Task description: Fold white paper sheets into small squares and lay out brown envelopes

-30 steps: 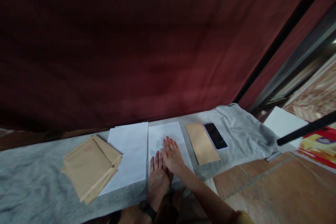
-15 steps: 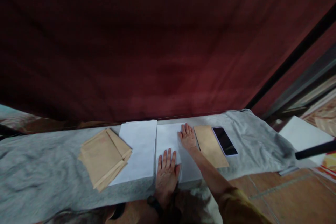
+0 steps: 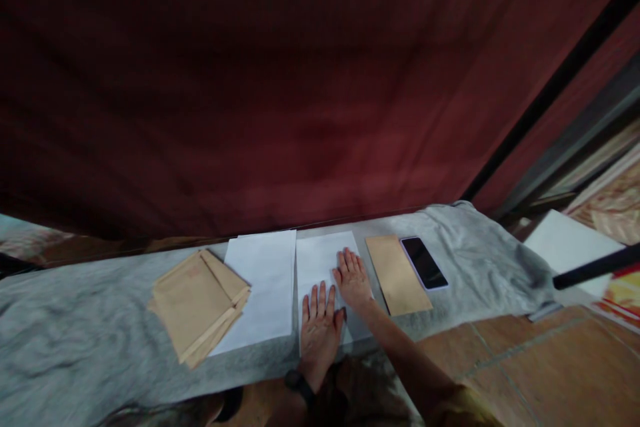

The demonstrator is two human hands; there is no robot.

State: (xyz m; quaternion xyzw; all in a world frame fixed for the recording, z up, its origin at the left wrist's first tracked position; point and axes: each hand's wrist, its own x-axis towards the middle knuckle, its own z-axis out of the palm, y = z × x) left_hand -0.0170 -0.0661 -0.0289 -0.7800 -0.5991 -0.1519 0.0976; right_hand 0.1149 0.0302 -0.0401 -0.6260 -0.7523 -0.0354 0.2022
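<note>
A white sheet of paper lies under both of my hands on the grey cloth. My left hand rests flat on its lower part, fingers stretched out and pointing away from me. Higher up and near the sheet's right edge, my right hand also lies flat with its fingers extended. Left of this sheet is a stack of white paper. Several brown envelopes are piled over the stack's left edge. To the right of my right hand lies one single brown envelope.
A phone with a purple edge lies by the single envelope. The grey cloth covers the long, narrow surface. A dark red curtain hangs behind it. Dark poles stand at the right, over a tiled floor.
My right hand has slid down and slightly left across the sheet, towards my left hand. My left hand stays almost in place. The view has shifted slightly.
</note>
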